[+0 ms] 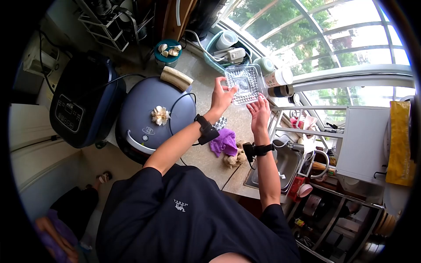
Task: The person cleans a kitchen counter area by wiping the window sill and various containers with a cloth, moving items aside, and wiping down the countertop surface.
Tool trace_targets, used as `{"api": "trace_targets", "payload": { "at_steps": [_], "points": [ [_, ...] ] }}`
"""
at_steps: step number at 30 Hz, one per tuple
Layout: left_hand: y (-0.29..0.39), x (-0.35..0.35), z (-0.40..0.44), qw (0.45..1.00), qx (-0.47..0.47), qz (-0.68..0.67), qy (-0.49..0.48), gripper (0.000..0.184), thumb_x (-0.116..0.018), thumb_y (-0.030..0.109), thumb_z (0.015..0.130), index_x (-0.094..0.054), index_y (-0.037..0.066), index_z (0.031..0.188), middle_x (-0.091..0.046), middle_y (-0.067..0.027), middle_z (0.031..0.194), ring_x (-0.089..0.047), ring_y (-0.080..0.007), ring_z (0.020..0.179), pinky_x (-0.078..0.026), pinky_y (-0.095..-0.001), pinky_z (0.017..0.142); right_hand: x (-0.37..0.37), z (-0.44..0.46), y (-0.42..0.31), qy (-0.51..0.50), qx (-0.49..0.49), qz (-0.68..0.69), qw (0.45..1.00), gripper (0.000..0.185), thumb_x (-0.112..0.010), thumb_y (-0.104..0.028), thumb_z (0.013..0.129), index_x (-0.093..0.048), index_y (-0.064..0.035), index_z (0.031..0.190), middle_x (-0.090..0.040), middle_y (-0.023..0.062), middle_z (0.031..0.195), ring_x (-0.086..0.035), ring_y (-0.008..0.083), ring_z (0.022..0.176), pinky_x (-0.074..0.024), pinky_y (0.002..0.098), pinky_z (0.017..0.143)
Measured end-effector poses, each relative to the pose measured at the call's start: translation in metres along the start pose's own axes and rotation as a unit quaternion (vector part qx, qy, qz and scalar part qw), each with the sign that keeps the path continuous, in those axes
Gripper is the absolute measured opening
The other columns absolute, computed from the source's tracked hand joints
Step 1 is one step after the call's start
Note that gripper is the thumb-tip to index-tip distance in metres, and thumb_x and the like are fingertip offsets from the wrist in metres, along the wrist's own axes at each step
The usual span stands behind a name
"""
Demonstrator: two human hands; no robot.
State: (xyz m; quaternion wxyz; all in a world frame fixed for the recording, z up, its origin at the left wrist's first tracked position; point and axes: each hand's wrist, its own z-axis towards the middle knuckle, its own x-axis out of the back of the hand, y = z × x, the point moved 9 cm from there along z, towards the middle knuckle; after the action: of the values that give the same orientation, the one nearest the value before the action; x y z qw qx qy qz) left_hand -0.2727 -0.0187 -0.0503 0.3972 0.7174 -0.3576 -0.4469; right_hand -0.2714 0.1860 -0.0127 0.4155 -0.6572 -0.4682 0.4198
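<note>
A clear plastic tray (249,90) with a bumpy base is raised over the back of the counter near the window. My left hand (222,97) pinches its left side, the thumb lying over the plastic. At the tray's lower right corner, my right hand (259,111) has its fingertips on the edge. A purple cloth (224,142) and pieces of ginger (236,158) lie on the counter below my hands. To the left, a garlic bulb (160,115) rests on the lid of a round dark-blue electric appliance (147,98).
Garlic cloves (169,50) sit on a teal-topped container. Behind the tray stand a teal basket (215,61) and several cups (279,78). A sink (287,164) and metal rack are right; a rice cooker (83,105) is left. Another person (74,210) is at lower left.
</note>
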Motion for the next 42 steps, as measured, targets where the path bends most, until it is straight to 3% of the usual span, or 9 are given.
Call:
{"api": "trace_targets", "payload": {
  "at_steps": [6,16,22,25,28,31,34,36,42],
  "points": [
    [-0.002,0.005,0.010,0.999,-0.014,-0.034,0.031,0.059,-0.078,0.029,0.084,-0.046,0.004,0.128,-0.064,-0.0112,0.088,-0.065,-0.0171,0.067,-0.053,-0.0313,0.059,-0.009,0.014,0.003,-0.001,-0.019,0.009,1.000,0.037,-0.054,-0.020,0.099,-0.049,-0.0075,0.133,-0.063,0.0091,0.113,-0.063,0.0212,0.101,-0.0524,0.0372,0.088],
    [-0.008,0.018,0.028,0.998,-0.012,-0.009,0.059,0.058,-0.079,0.031,0.084,-0.049,0.004,0.126,-0.064,-0.0103,0.086,-0.063,-0.0166,0.069,-0.051,-0.0320,0.061,-0.018,0.027,0.014,0.000,-0.059,0.023,0.998,0.033,-0.061,-0.014,0.096,-0.051,-0.0063,0.126,-0.064,0.0093,0.110,-0.066,0.0222,0.097,-0.0548,0.0358,0.083],
    [-0.011,0.014,0.034,1.000,0.011,0.002,0.012,0.067,-0.075,0.031,0.088,-0.041,0.004,0.139,-0.064,-0.0112,0.100,-0.063,-0.0136,0.082,-0.052,-0.0274,0.066,-0.015,0.038,0.024,0.011,-0.074,0.043,0.996,0.035,-0.062,-0.010,0.095,-0.049,-0.0047,0.127,-0.063,0.0116,0.112,-0.065,0.0253,0.099,-0.0554,0.0375,0.085],
    [-0.007,0.014,0.035,0.998,-0.034,-0.017,0.041,0.069,-0.078,0.032,0.085,-0.046,0.001,0.137,-0.064,-0.0179,0.110,-0.067,-0.0210,0.086,-0.053,-0.0316,0.074,-0.016,0.049,0.025,0.020,-0.071,0.080,0.994,0.040,-0.059,-0.005,0.094,-0.043,-0.0022,0.130,-0.061,0.0159,0.113,-0.065,0.0284,0.099,-0.0561,0.0393,0.088],
    [-0.006,0.010,0.035,0.999,-0.034,-0.018,0.031,0.073,-0.076,0.030,0.086,-0.041,0.000,0.143,-0.057,-0.0226,0.127,-0.064,-0.0265,0.104,-0.053,-0.0334,0.086,-0.023,0.072,0.022,0.019,-0.042,0.110,0.993,0.045,-0.055,0.003,0.092,-0.035,0.0008,0.132,-0.058,0.0214,0.111,-0.065,0.0313,0.100,-0.0578,0.0389,0.088],
    [-0.001,0.008,0.035,0.998,-0.049,-0.038,0.018,0.072,-0.074,0.025,0.087,-0.039,0.002,0.146,-0.050,-0.0250,0.136,-0.061,-0.0299,0.113,-0.051,-0.0349,0.092,-0.034,0.093,0.027,0.034,-0.039,0.107,0.993,0.044,-0.055,0.004,0.091,-0.034,0.0009,0.130,-0.058,0.0217,0.111,-0.066,0.0319,0.098,-0.0587,0.0370,0.086],
    [0.004,0.009,0.031,0.999,-0.015,-0.052,0.004,0.068,-0.071,0.021,0.089,-0.039,0.003,0.146,-0.049,-0.0255,0.137,-0.061,-0.0302,0.114,-0.050,-0.0350,0.094,-0.049,0.110,0.039,0.045,-0.040,0.106,0.993,0.048,-0.058,0.008,0.089,-0.034,0.0000,0.130,-0.058,0.0206,0.111,-0.068,0.0303,0.094,-0.0590,0.0344,0.083],
    [0.002,0.011,0.034,0.999,-0.010,-0.030,-0.004,0.065,-0.068,0.024,0.092,-0.039,0.008,0.148,-0.049,-0.0210,0.138,-0.060,-0.0246,0.114,-0.049,-0.0333,0.090,-0.061,0.118,0.046,0.046,-0.045,0.108,0.992,0.050,-0.060,0.008,0.088,-0.034,-0.0011,0.130,-0.056,0.0199,0.112,-0.068,0.0288,0.095,-0.0587,0.0329,0.082],
    [-0.007,0.014,0.035,1.000,0.014,-0.010,-0.017,0.059,-0.063,0.022,0.094,-0.039,0.010,0.147,-0.051,-0.0171,0.138,-0.056,-0.0212,0.118,-0.048,-0.0339,0.091,-0.076,0.125,0.056,0.090,-0.026,0.076,0.993,0.051,-0.066,0.001,0.089,-0.038,0.0000,0.132,-0.057,0.0170,0.116,-0.065,0.0237,0.100,-0.0566,0.0320,0.083]
  ]
}}
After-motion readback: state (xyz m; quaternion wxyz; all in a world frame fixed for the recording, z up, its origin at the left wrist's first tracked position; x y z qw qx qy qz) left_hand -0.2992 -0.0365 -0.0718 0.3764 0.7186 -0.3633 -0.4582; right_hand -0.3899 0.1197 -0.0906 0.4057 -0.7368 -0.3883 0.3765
